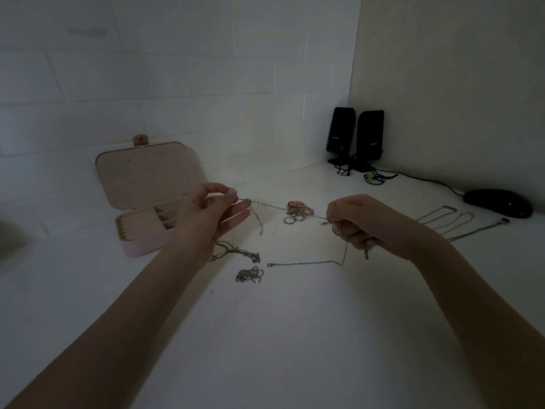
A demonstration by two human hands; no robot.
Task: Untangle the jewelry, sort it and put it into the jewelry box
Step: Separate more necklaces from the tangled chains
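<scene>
Above the table, hands pull a chain taut.

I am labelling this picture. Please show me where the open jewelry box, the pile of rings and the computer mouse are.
pink jewelry box point(138, 249): head view, front wall of its base.
pile of rings point(296, 212): head view, middle of the heap.
black computer mouse point(498, 202): head view, its top.

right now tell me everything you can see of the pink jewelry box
The pink jewelry box sits open on the white table, left of the hands. It is a small rounded-corner case, apparently soft-covered, with its lid tilted back toward the tiled wall and a snap tab at the lid's top edge. The beige lining shows a ridged ring-roll section at left and small divided compartments beside it. The left hand hides its right end. No jewelry shows inside.
</scene>
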